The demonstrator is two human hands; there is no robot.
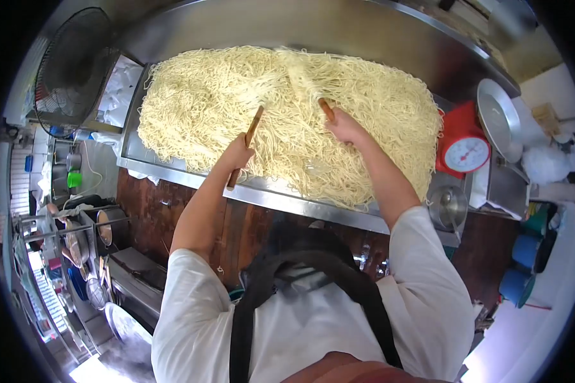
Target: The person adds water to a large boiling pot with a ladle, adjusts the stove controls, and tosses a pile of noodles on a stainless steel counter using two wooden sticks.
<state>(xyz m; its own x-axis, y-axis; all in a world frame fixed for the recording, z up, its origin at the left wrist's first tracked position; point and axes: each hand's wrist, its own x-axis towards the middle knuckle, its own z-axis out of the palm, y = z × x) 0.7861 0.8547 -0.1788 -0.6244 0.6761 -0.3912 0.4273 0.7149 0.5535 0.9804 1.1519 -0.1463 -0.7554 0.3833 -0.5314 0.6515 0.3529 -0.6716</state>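
A thick bed of pale yellow noodles [191, 108] covers most of a metal tray table [281, 199]. My left hand [237, 153] is closed round a wooden stick [254, 124], whose upper end reaches the noodles left of the middle. Over the right half, my right hand [346, 126] grips a second wooden stick [326, 108], its far end among the noodles. Some strands near both stick tips look blurred.
A red scale [457, 124] with a round dial stands right of the noodles, beside a metal pan [498, 118]. A metal bowl [448, 207] sits at the right corner. A fan [70, 70] stands at the upper left. Blue buckets [515, 286] are at the right.
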